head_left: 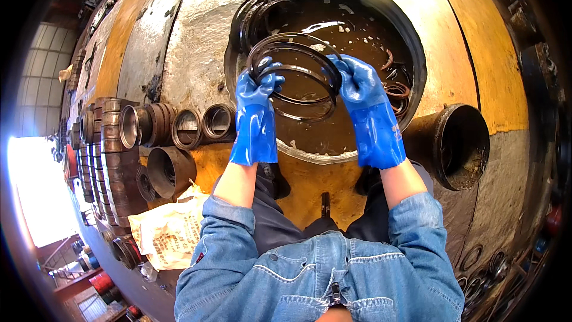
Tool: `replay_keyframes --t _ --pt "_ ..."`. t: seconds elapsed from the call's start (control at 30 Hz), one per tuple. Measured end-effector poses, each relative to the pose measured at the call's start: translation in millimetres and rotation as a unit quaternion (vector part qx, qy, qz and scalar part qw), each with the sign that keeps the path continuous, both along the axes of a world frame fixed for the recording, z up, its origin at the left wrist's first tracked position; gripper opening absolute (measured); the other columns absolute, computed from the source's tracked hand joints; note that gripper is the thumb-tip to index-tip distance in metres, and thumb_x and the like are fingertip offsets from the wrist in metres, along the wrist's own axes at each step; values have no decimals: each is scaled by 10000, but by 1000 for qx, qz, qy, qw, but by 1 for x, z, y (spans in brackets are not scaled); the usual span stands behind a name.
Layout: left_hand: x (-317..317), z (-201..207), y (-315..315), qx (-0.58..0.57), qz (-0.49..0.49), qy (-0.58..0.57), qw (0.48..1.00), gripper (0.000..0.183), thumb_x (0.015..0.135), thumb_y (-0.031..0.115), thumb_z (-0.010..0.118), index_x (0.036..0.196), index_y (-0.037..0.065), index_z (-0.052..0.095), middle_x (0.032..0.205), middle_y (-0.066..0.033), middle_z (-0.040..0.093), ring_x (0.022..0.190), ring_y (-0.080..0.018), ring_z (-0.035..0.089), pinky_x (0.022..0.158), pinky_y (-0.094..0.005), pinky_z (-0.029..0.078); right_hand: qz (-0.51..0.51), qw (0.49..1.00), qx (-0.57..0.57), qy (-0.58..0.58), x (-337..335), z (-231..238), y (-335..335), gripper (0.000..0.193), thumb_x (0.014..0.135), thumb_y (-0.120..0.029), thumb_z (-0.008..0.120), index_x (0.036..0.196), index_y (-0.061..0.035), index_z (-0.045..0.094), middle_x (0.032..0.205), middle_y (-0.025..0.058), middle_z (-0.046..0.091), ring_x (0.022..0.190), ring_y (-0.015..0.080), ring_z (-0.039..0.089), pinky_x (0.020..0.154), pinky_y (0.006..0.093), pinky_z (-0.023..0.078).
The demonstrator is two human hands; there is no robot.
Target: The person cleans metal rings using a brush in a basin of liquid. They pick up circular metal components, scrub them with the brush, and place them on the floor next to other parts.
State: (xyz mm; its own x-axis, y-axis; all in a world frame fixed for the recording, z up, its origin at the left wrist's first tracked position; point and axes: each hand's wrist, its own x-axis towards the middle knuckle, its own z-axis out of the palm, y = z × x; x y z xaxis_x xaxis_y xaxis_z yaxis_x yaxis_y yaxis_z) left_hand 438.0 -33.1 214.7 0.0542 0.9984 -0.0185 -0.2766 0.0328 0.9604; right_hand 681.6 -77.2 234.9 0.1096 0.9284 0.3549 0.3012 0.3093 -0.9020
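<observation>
The left hand (256, 88) is clamped on the dark rings (295, 68), held over the tub (420, 59) between its side rims; the right hand (356, 83) clamps their right side. Slick gloves (376, 134) could drop one, splashing murky liquid (322, 134) over the near rim.

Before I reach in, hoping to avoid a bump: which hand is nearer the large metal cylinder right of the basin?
Right. The right hand is over the basin, forward and left of the cylinder; the left hand is farther left.
</observation>
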Motion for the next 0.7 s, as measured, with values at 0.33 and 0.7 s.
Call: replay_keyframes --t 0.33,0.7 --pt "-2 12 25 119 -23 172 978 330 979 102 712 1276 -36 673 1083 -69 751 1000 -114 682 905 -258 552 6 998 44 37 17 -7 3 464 851 163 478 1210 17 734 1041 180 762 917 192 729 855 263 543" --pt "-6 4 22 94 -55 44 993 532 901 -61 620 1429 -17 581 1234 -90 693 992 -100 652 856 -223 541 118 991 -42 -51 12 27 -12 276 990 -5 647 1256 35 704 1080 146 784 975 182 740 878 303 588"
